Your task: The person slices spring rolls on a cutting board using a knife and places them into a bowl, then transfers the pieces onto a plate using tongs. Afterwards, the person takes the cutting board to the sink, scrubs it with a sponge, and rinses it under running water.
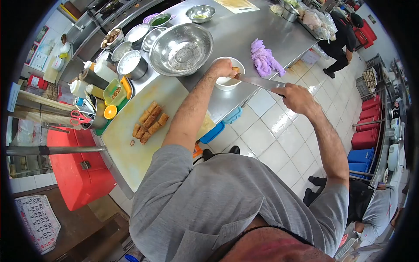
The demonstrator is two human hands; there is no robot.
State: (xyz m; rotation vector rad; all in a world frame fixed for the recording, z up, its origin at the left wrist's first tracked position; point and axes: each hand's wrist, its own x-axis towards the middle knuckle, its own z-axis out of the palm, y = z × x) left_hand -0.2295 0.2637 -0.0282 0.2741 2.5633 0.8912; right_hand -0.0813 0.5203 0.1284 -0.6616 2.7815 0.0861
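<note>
In the head view, my right hand (299,99) grips the handle of a large kitchen knife (261,81), its broad blade pointing left toward my other hand. My left hand (221,69) is closed over a white bowl (228,87). A small golden-brown piece of fried roll (235,69) shows at its fingertips, close to the knife tip; whether the blade touches it I cannot tell. Several browned fried rolls (152,121) lie side by side on a stained cutting board (174,94), left of my left forearm. A small crumb (132,142) is beside them.
A steel colander (181,49) stands behind the board, near bowls, sauce bottles (104,70) and a halved orange (110,112). A purple cloth (263,59) lies on the steel counter (238,30). One person (340,43) stands at far right, another (379,209) at lower right.
</note>
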